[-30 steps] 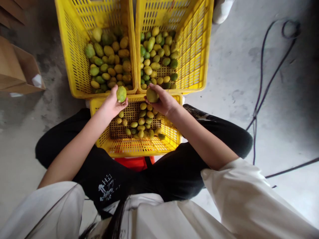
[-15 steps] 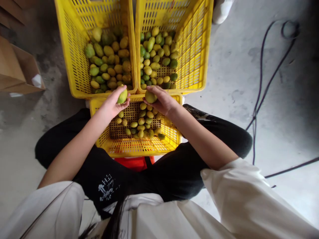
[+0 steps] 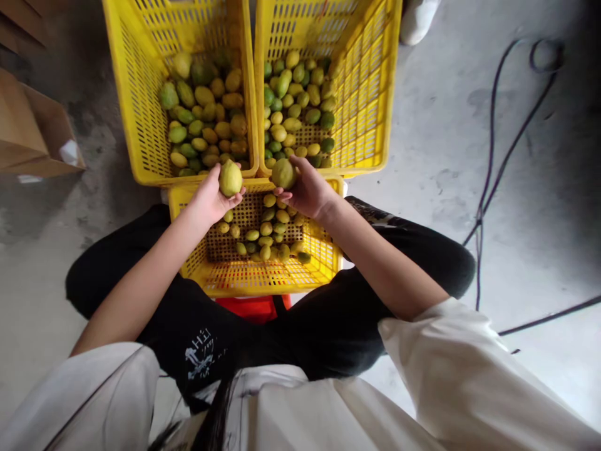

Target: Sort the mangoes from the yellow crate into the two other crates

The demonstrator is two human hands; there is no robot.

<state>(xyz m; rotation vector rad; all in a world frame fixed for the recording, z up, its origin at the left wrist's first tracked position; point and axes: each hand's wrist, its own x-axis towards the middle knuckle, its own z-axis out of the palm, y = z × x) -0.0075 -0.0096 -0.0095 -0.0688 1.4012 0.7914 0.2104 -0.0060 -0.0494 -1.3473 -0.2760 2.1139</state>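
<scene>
My left hand [image 3: 213, 197] holds a yellow-green lemon [image 3: 230, 179], cradled on the fingers with its side turned up. In my right hand [image 3: 307, 188] is a greener lemon [image 3: 284, 174], gripped between thumb and fingers. Both hands are over the far rim of a small yellow crate [image 3: 256, 285] between my knees, with several small lemons [image 3: 265, 229] on its perforated floor. Behind it two larger yellow crates stand side by side. The left one [image 3: 129, 125] holds many yellow and green lemons [image 3: 204, 96]; the right one [image 3: 364, 113] holds more lemons [image 3: 294, 111], many of them green.
An opened cardboard box [image 3: 28, 125] stands on the floor at the far left. Black cable [image 3: 491, 131] loops over the concrete floor on the right. A white shoe [image 3: 419, 22] shows beyond the right crate. Something red [image 3: 248, 308] lies under the small crate.
The lemon in my left hand has been turned, showing a yellower side. My right hand has shifted its fingers, exposing more of its lemon. The crates stay put.
</scene>
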